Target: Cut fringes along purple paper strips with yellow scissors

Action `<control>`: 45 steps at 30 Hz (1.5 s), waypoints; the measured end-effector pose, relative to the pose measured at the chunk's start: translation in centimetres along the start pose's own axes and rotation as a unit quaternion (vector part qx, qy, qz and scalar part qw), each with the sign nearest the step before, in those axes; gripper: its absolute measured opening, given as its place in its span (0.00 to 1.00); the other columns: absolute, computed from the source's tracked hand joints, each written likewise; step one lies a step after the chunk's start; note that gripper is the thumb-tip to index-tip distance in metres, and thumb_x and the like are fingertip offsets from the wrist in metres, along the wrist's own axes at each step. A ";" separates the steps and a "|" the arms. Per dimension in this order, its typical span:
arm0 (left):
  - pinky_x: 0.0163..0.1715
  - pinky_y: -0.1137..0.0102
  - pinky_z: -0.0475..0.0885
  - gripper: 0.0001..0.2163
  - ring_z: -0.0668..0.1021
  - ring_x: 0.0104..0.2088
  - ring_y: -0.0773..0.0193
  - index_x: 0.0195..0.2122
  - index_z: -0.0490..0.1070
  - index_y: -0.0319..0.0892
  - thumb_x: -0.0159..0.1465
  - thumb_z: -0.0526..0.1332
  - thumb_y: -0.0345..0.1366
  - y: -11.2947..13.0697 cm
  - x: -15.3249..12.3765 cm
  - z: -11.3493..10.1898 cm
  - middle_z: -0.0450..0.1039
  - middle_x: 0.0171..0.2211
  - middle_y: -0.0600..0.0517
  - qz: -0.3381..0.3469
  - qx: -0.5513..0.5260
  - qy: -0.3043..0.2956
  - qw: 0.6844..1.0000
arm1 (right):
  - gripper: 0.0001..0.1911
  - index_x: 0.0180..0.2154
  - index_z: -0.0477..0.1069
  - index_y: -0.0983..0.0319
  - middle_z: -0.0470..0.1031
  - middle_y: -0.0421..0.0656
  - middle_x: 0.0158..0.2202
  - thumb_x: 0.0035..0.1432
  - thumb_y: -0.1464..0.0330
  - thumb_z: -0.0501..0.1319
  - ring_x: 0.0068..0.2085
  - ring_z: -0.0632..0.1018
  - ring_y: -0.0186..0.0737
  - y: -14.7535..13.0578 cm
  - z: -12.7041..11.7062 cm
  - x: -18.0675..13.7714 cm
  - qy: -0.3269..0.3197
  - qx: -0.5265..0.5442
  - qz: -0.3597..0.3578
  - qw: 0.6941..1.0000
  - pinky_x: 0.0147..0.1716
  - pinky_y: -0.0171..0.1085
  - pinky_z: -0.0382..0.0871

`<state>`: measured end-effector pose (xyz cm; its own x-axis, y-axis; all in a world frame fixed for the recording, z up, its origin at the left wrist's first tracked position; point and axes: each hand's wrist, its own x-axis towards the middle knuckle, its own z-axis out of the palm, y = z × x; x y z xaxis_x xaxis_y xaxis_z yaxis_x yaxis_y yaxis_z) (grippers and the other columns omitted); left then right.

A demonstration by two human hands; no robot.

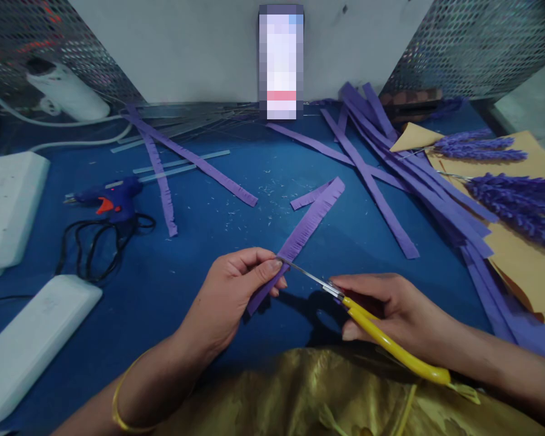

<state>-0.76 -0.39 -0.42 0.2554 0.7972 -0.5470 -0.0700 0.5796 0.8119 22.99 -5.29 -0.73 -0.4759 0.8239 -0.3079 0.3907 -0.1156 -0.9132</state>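
The left hand [236, 284] pinches a purple strip [311, 221] between thumb and fingers, near its lower end; the strip slants up over the blue tabletop [200, 254] and folds back on itself at the far end, its edge snipped into a fringe. The right hand [390, 303] has its fingers curled about the yellow-handled scissors [376, 333], to the right of the strip, with the blades reaching its edge just beside the left thumb; whether the blades are parted I cannot tell. Beyond the strip, a phone [281, 60] stands upright against a white board [200, 54], its screen blurred into blocks, any writing unreadable. Left of the strip are two fringed pieces [200, 166], clear sticks [181, 163], a blue glue gun [118, 197] with a red trigger, its black cord [91, 242], a white socket block [13, 206] and, nearer the person, a white box [40, 345] with a mark too faint to read. Right of the strip lie a heap of uncut purple lengths [413, 175] and, farther right, purple flower stems [518, 200] on brown paper [527, 284].
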 end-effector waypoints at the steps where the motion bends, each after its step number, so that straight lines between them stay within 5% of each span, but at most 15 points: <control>1: 0.25 0.79 0.67 0.07 0.73 0.22 0.73 0.25 0.79 0.41 0.59 0.70 0.36 0.0 0.0 0.0 0.76 0.21 0.55 -0.001 -0.004 -0.001 1.000 | 0.19 0.34 0.75 0.63 0.65 0.37 0.26 0.61 0.52 0.65 0.27 0.63 0.32 -0.2 -0.1 0.0 -0.015 0.038 0.016 0.999 0.24 0.31 0.60; 6: 0.26 0.78 0.69 0.06 0.75 0.23 0.71 0.28 0.80 0.41 0.57 0.72 0.38 0.0 0.1 0.1 0.78 0.24 0.53 -0.016 -0.008 0.013 1.000 | 0.18 0.33 0.75 0.63 0.63 0.36 0.26 0.59 0.54 0.67 0.26 0.61 0.31 -0.3 -0.2 0.1 -0.016 0.082 0.037 0.996 0.23 0.30 0.58; 12: 0.28 0.77 0.72 0.07 0.77 0.24 0.69 0.28 0.81 0.41 0.53 0.74 0.38 0.0 0.0 0.1 0.79 0.24 0.53 -0.011 0.005 0.033 0.999 | 0.14 0.37 0.76 0.61 0.73 0.39 0.31 0.60 0.56 0.67 0.30 0.71 0.36 0.6 0.1 0.0 0.039 -0.047 -0.012 0.998 0.29 0.33 0.65; 20: 0.30 0.78 0.72 0.04 0.77 0.26 0.70 0.29 0.82 0.42 0.56 0.72 0.36 0.0 -0.1 0.1 0.80 0.25 0.54 0.011 0.019 0.044 0.999 | 0.22 0.48 0.76 0.60 0.73 0.40 0.29 0.58 0.54 0.69 0.26 0.72 0.35 0.5 -0.1 -0.2 0.094 -0.216 -0.073 0.969 0.26 0.33 0.61; 45: 0.27 0.81 0.71 0.04 0.77 0.25 0.73 0.29 0.82 0.43 0.56 0.73 0.36 -0.1 -0.1 0.2 0.80 0.24 0.55 0.010 0.010 0.045 0.999 | 0.21 0.45 0.75 0.62 0.73 0.41 0.30 0.65 0.51 0.61 0.28 0.73 0.36 0.6 -0.1 -0.3 0.071 -0.199 -0.105 0.972 0.28 0.33 0.62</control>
<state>-0.58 -0.56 -0.42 0.1662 0.8212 -0.5459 -0.0538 0.5604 0.8265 23.40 -5.56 -1.15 -0.4750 0.8780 -0.0593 0.5840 0.2641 -0.7676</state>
